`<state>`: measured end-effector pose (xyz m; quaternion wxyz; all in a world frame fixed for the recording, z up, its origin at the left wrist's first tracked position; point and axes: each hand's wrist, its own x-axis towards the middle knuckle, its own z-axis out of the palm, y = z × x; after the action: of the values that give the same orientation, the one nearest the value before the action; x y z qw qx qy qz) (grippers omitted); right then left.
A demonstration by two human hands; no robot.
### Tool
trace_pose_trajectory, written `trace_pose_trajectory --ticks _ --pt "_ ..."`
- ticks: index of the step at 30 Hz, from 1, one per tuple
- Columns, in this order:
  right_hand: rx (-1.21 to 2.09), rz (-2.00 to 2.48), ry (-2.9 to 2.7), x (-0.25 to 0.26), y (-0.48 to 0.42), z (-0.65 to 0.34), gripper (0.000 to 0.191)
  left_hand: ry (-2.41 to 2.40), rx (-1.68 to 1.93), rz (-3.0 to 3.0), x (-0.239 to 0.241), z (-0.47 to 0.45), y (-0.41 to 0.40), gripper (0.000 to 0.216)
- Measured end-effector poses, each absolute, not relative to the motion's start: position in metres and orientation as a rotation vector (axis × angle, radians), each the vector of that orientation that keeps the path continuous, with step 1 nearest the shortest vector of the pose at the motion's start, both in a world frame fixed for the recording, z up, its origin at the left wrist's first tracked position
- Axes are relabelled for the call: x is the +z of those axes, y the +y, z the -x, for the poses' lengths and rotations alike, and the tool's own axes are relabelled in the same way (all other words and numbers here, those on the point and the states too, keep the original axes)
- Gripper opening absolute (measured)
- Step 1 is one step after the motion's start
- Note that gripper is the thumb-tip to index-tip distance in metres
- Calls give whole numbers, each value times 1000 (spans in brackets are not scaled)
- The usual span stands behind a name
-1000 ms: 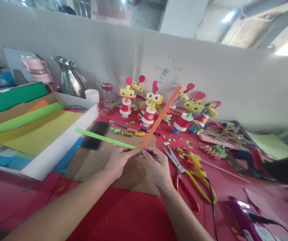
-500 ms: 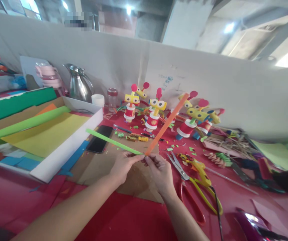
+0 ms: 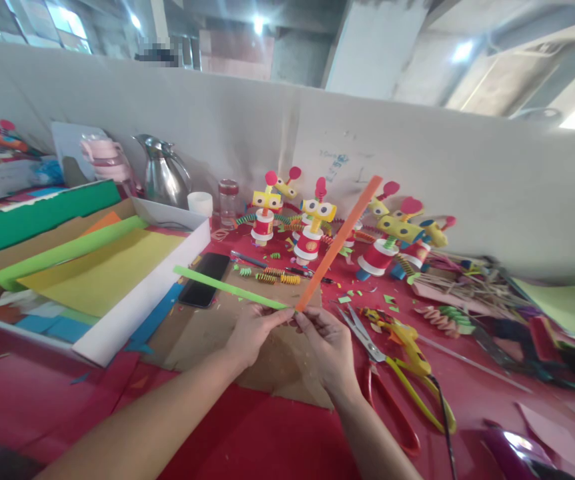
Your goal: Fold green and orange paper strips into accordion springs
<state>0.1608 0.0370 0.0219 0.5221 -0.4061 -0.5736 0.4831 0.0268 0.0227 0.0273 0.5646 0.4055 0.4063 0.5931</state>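
A green paper strip and an orange paper strip meet at one end, forming a V above a piece of brown cardboard. My left hand pinches the joined end from the left, with the green strip stretching out past its fingers to the left. From the other side my right hand is closed on the same end, where the orange strip rises up and to the right. The fingertips of both hands nearly touch and hide the exact join. Folded paper springs lie on the cardboard's far edge.
Finished paper-cup robots stand along the back wall. Left are a white box of coloured paper and a phone. Right lie red-handled scissors, a yellow glue gun and a purple object. A steel jug stands behind.
The camera view has shifted slightly, so everything sits a little lower and further right. Both hands keep their pinch on the joined strips, with hardly any other change.
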Motion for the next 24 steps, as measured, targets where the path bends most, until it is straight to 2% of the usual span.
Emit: trace_pose_trajectory --ticks 13,18,24 --pt "1047 1018 -1308 17 31 -160 11 877 1391 -899 26 -27 22 11" --pt "1137 986 -1334 24 29 -158 22 836 1439 -463 25 -22 29 7" --pt "1124 1000 -1341 22 34 -162 21 787 1370 -172 27 -14 35 12"
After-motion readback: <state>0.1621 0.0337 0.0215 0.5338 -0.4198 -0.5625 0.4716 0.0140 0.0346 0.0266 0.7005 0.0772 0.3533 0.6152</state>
